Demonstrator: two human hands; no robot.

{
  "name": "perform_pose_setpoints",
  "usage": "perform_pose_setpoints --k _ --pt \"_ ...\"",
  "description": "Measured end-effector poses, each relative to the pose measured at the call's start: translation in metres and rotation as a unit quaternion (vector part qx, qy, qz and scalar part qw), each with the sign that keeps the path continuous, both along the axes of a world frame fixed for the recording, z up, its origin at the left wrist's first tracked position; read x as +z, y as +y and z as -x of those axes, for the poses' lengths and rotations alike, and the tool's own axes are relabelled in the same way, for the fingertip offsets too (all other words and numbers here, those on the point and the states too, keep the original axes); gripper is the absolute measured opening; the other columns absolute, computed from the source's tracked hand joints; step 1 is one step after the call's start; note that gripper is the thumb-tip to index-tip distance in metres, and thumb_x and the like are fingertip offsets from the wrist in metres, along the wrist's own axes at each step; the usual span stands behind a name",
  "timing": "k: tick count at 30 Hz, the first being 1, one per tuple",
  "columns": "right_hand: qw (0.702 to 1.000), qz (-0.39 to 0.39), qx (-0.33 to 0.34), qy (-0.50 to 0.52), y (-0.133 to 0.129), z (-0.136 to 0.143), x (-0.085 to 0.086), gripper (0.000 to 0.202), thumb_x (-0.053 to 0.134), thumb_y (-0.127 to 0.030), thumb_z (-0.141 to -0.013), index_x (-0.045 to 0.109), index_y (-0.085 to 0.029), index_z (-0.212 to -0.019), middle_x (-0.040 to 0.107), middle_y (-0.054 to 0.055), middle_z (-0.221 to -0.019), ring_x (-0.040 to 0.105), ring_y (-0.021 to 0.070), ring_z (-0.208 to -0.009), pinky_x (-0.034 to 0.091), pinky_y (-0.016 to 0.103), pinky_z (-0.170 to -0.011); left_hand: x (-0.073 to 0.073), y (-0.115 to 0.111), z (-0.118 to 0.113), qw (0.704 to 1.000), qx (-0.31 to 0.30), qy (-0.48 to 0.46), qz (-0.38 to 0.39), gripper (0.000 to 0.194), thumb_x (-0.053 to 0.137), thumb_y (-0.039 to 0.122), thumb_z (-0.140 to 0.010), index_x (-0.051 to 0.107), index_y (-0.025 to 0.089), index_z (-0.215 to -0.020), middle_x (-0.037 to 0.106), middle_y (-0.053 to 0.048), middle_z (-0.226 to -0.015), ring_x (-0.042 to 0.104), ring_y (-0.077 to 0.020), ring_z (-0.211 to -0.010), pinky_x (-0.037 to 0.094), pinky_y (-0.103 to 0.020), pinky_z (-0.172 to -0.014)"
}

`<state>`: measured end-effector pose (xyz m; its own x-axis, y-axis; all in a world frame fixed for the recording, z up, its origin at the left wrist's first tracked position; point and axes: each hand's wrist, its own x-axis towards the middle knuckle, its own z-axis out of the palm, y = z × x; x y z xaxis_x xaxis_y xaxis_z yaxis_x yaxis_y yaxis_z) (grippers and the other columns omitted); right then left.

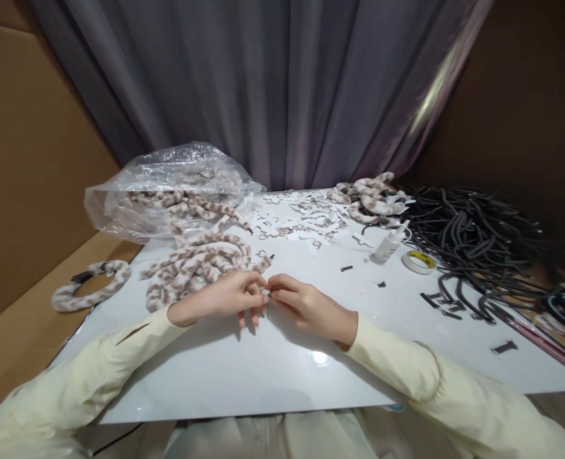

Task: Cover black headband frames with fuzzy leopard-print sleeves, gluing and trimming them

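Note:
My left hand (237, 294) and my right hand (307, 303) meet over the middle of the white table. The fingertips of both pinch together at a small pale piece (265, 292) with a dark tip. Fingers cover most of it, so its kind does not show. Just beyond my left hand lies a heap of fluffy brown-and-white plush cords (206, 258). One cord end with a dark tip (271, 256) points toward my right hand.
A clear plastic bag (115, 207) holds more plush cords. Metal clasps (289, 229), a white squeeze bottle (388, 245), a tape roll (419, 262), black cords (474, 223), plush rings (378, 203) and short black pieces (504, 347) surround the work area. Another plush ring (91, 296) lies left.

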<state>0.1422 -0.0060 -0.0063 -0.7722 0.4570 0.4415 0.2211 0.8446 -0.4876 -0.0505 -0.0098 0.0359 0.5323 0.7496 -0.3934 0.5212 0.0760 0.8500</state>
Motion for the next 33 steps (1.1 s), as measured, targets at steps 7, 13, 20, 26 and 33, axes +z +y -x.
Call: perform_pose_setpoints --k 7,13,20,26,33 --pt "0.998 0.016 -0.057 0.006 0.002 0.003 -0.004 0.017 0.043 -0.018 -0.09 0.06 -0.015 -0.085 0.058 0.011 -0.097 0.058 0.0166 -0.084 0.047 0.028 -0.074 -0.016 0.003 0.0 0.998 0.06 -0.034 -0.013 0.013 0.052 0.022 -0.076 0.052 0.012 -0.084 0.069 -0.007 -0.07 0.068 -0.0188 -0.069 0.056 -0.028 -0.056" --pt "0.977 0.165 -0.132 0.024 0.0 0.007 0.005 0.012 0.058 -0.026 -0.08 0.058 -0.016 -0.073 0.061 0.004 -0.076 0.056 0.0142 -0.07 0.042 0.026 -0.065 -0.012 0.001 -0.001 0.992 0.096 -0.012 -0.085 0.014 0.053 0.023 -0.074 0.056 0.013 -0.082 0.069 -0.004 -0.069 0.067 -0.017 -0.067 0.056 -0.028 -0.063" --pt "0.847 0.494 -0.079 0.18 0.003 0.004 0.011 0.018 0.057 -0.015 -0.07 0.05 -0.017 -0.087 0.062 0.004 -0.083 0.063 0.0169 -0.076 0.045 0.025 -0.057 -0.02 0.003 0.003 0.985 0.08 0.015 -0.149 0.012 0.052 0.026 -0.074 0.057 0.016 -0.08 0.071 -0.004 -0.071 0.068 -0.0191 -0.071 0.052 -0.023 -0.055" --pt "0.843 0.517 -0.071 0.13 0.01 0.004 0.004 0.016 0.058 -0.028 -0.078 0.056 -0.013 -0.082 0.065 0.008 -0.073 0.064 0.0177 -0.073 0.048 0.027 -0.057 -0.019 0.0 0.005 0.967 0.055 0.053 -0.243 0.015 0.052 0.028 -0.077 0.061 0.016 -0.079 0.071 -0.001 -0.069 0.066 -0.0155 -0.063 0.046 -0.019 -0.053" --pt "0.863 0.492 -0.054 0.097 0.01 0.005 -0.005 0.023 0.058 -0.034 -0.08 0.06 -0.011 -0.083 0.064 0.005 -0.066 0.057 0.0119 -0.053 0.048 0.028 -0.055 -0.012 -0.008 0.001 0.97 0.032 0.044 -0.236 0.011 0.054 0.025 -0.078 0.059 0.016 -0.081 0.073 -0.004 -0.077 0.069 -0.0173 -0.073 0.049 -0.02 -0.06"
